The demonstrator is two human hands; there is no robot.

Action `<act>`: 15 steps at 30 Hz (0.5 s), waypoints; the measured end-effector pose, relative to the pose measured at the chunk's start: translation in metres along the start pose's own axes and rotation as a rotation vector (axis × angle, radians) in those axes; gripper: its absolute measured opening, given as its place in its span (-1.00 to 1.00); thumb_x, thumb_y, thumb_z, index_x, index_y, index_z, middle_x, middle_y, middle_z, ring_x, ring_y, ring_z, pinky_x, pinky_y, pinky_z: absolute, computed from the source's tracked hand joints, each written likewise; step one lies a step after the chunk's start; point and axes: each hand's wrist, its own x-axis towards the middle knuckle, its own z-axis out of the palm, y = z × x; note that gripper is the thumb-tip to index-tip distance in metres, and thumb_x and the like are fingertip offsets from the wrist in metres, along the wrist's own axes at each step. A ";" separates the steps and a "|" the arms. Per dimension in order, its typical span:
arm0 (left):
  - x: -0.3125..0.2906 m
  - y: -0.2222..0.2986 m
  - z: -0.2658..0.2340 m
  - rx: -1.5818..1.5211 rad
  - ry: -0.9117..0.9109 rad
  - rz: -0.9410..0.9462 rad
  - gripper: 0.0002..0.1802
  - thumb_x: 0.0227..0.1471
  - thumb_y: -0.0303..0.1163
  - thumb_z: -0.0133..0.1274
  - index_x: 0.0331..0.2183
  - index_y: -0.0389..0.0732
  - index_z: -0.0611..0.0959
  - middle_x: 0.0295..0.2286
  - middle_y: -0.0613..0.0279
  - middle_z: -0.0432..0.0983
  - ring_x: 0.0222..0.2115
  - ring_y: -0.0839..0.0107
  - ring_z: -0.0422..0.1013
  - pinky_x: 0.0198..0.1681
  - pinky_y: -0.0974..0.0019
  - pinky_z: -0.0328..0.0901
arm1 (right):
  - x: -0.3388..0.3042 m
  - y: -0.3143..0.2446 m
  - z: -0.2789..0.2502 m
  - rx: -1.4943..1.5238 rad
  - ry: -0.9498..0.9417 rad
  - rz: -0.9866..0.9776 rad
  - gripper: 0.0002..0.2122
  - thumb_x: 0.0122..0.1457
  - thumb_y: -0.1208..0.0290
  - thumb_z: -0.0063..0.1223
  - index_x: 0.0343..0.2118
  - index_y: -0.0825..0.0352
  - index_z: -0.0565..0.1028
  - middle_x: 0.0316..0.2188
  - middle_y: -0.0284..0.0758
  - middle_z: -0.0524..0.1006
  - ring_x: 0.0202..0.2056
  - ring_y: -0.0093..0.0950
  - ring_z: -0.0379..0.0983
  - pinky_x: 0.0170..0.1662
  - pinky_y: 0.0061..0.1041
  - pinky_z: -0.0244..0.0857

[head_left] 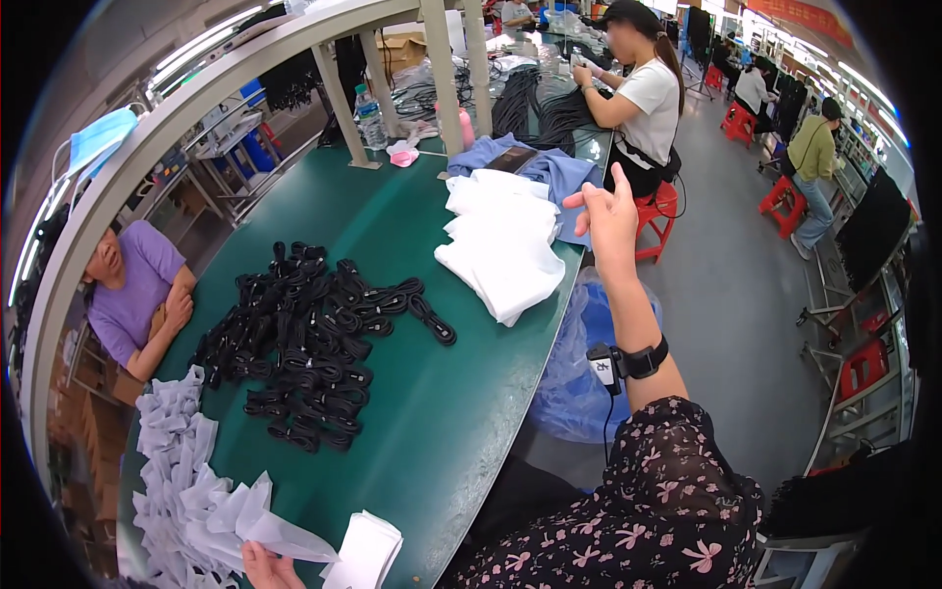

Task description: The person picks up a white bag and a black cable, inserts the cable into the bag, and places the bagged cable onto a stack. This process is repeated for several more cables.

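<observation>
At the bottom of the head view my left hand (269,566) is closed on the edge of a translucent white plastic bag (257,520), part of a crumpled heap of such bags (177,461). A stack of white paper slips (367,552) lies just right of it. My right hand (610,226) is raised beyond the table's right edge with fingers apart and nothing in it. It is nearest the pile of flat white bags or sheets (502,240) and a blue cloth (569,182). A large pile of coiled black cables (304,334) covers the middle of the green table (422,442).
A metal frame (339,108) stands over the table, with a water bottle (370,118) near its posts. One person in purple (137,285) leans at the left edge; another in white (643,93) handles cables at the far end. A blue plastic bag (579,373) hangs beside the table.
</observation>
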 end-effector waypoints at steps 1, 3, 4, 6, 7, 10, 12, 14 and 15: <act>0.000 -0.001 -0.001 0.000 0.003 -0.001 -0.50 0.18 -0.30 0.03 0.01 -0.49 0.40 -0.05 -0.06 0.41 -0.02 0.07 0.31 0.08 -0.05 0.20 | 0.001 0.001 -0.001 -0.009 -0.019 0.006 -0.36 0.25 0.44 -0.08 0.29 0.51 -0.08 -0.47 -0.26 0.59 -0.66 -0.69 0.28 -0.55 -0.68 0.22; 0.000 -0.003 -0.003 -0.080 -0.058 0.004 -0.46 0.14 -0.28 0.09 0.02 -0.46 0.40 -0.05 -0.05 0.41 -0.02 0.09 0.31 0.08 -0.04 0.20 | 0.000 0.004 -0.002 -0.027 -0.057 0.022 -0.36 0.25 0.43 -0.07 0.29 0.51 -0.08 -0.47 -0.26 0.59 -0.66 -0.69 0.28 -0.55 -0.69 0.22; -0.001 -0.001 0.001 -0.121 -0.081 0.007 -0.44 0.13 -0.26 0.12 0.03 -0.45 0.40 -0.05 -0.04 0.41 -0.02 0.10 0.32 0.08 -0.04 0.19 | -0.002 0.005 0.003 -0.025 -0.068 0.026 -0.36 0.25 0.43 -0.07 0.29 0.51 -0.08 -0.47 -0.26 0.59 -0.66 -0.69 0.28 -0.55 -0.69 0.22; -0.006 0.007 0.018 -0.185 -0.060 -0.018 -0.58 0.13 -0.33 0.09 -0.06 -0.39 0.44 -0.11 0.03 0.43 -0.08 0.16 0.35 0.01 0.03 0.25 | -0.010 0.010 0.019 -0.045 -0.152 0.068 -0.36 0.24 0.43 -0.06 0.29 0.51 -0.07 -0.47 -0.26 0.59 -0.66 -0.69 0.28 -0.55 -0.69 0.22; -0.015 0.013 0.029 -0.250 -0.047 -0.043 -0.72 0.13 -0.39 0.06 -0.14 -0.33 0.47 -0.17 0.10 0.45 -0.14 0.23 0.38 -0.05 0.11 0.31 | -0.017 0.012 0.025 -0.057 -0.206 0.095 -0.36 0.24 0.43 -0.05 0.29 0.52 -0.06 -0.47 -0.26 0.59 -0.66 -0.69 0.27 -0.55 -0.69 0.22; -0.006 0.008 0.017 -0.265 -0.215 -0.020 -0.79 0.23 -0.43 -0.09 -0.11 -0.28 0.46 -0.18 0.16 0.47 -0.15 0.30 0.42 -0.11 0.19 0.38 | -0.011 0.016 0.016 -0.014 -0.139 0.033 -0.37 0.23 0.43 -0.03 0.28 0.50 -0.04 -0.44 -0.27 0.59 -0.65 -0.69 0.29 -0.55 -0.70 0.20; -0.004 0.006 0.016 -0.297 -0.245 -0.023 -0.80 0.23 -0.44 -0.08 -0.11 -0.27 0.47 -0.16 0.16 0.47 -0.14 0.35 0.42 -0.12 0.21 0.38 | 0.002 0.021 0.007 -0.021 -0.030 -0.051 -0.41 0.23 0.42 -0.03 0.27 0.45 0.04 -0.43 -0.29 0.59 -0.63 -0.68 0.31 -0.54 -0.71 0.20; -0.001 0.010 0.032 -0.296 -0.208 -0.029 -0.78 0.23 -0.40 -0.05 -0.11 -0.27 0.47 -0.19 0.19 0.48 -0.15 0.36 0.43 -0.13 0.20 0.38 | 0.000 0.028 0.018 -0.004 -0.004 -0.078 -0.44 0.22 0.40 -0.03 0.26 0.41 0.12 -0.42 -0.31 0.59 -0.62 -0.68 0.32 -0.53 -0.71 0.20; 0.004 0.010 0.029 -0.294 -0.167 -0.027 -0.78 0.23 -0.40 -0.05 -0.11 -0.27 0.47 -0.19 0.19 0.48 -0.15 0.36 0.43 -0.13 0.20 0.38 | -0.011 0.027 0.029 -0.074 -0.179 -0.030 -0.47 0.22 0.39 -0.01 0.23 0.39 0.18 -0.43 -0.31 0.59 -0.61 -0.69 0.33 -0.52 -0.70 0.21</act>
